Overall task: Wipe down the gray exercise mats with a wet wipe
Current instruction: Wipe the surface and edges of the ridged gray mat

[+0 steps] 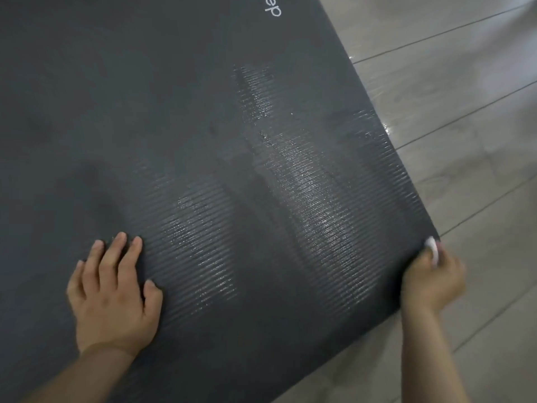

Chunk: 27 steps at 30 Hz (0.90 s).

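The left hand [114, 298] presses flat on the mat [203, 141], fingers spread. The right hand [433, 279] pinches a wipe [432, 249] at the mat's edge, beside wet streaks [313, 205].

Wipe [432, 249] mostly hidden in blurred right hand [433, 279]

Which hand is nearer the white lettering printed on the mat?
Neither clearly. The lettering sits at the mat's far end. The left hand presses flat on the near part; the right hand, holding the wet wipe, is at the mat's right edge.
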Motion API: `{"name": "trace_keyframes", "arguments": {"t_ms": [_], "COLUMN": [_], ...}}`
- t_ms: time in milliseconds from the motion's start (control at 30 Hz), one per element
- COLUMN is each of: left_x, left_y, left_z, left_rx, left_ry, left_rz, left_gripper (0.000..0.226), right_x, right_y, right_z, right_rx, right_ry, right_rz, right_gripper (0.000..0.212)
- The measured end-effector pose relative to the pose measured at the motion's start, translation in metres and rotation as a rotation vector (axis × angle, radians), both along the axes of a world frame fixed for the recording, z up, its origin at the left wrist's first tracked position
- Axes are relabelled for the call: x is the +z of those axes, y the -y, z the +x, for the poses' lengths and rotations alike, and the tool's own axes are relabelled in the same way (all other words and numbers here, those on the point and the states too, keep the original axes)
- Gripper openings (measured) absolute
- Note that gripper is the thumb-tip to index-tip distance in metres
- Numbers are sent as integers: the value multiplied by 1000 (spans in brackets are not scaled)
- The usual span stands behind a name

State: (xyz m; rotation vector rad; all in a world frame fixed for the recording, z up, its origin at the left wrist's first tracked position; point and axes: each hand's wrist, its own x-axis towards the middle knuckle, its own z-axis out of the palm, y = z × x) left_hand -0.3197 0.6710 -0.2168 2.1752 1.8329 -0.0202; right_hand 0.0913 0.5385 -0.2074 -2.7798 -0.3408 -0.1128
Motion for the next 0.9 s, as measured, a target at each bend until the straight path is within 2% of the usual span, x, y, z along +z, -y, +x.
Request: {"name": "trace_keyframes", "arguments": {"t_ms": [67,133,167,233,267,300,433,467,533,600,667,767,833,900], "left_x": [-1,-3,-5,-9,-10,-10,-9,-8,-8,-9,-12,-19,-24,-26], "left_y": [0,0,0,1,1,1,2,1,0,1,0,0,0,1], "left_z": [0,-1,-2,-3,-3,-4,-2,-2,-3,-3,-3,-9,-13,-13], "left_rx": [-2,5,5,2,2,4,-7,-8,-10,-3,-2,-38,-51,-32], "left_ry": [5,12,19,38,49,64,87,87,75,77,66,47,59,92], "left_rz": [4,16,24,32,34,38,65,68,63,46,39,39,44,41], "left_gripper": [68,68,69,69,69,69,68,68,68,68,69,70,71,70], "right_x": [-4,-17,-19,-17,-17,-17,-6,-5,-10,-15,-18,-15,-13,-18], "right_y": [-89,-188,-224,-245,-229,-196,-6,21,21,-46,-143,-264,-288,-275], "right_z": [-3,-8,-12,-6,8,24,55,52,49,39,20,-11,-8,13], "right_rx": [79,380,549,788,816,756,141,47,3,89,264,623,795,831], "right_ry": [6,5,-29,-2,21,32,-22,-63,-76,-79,-86,-65,-40,7], "right_rz": [131,207,186,106,100,94,-62,-54,12,149,234,171,91,87], "right_gripper": [32,28,25,25,26,27,36,40,48,43,36,29,29,31]}}
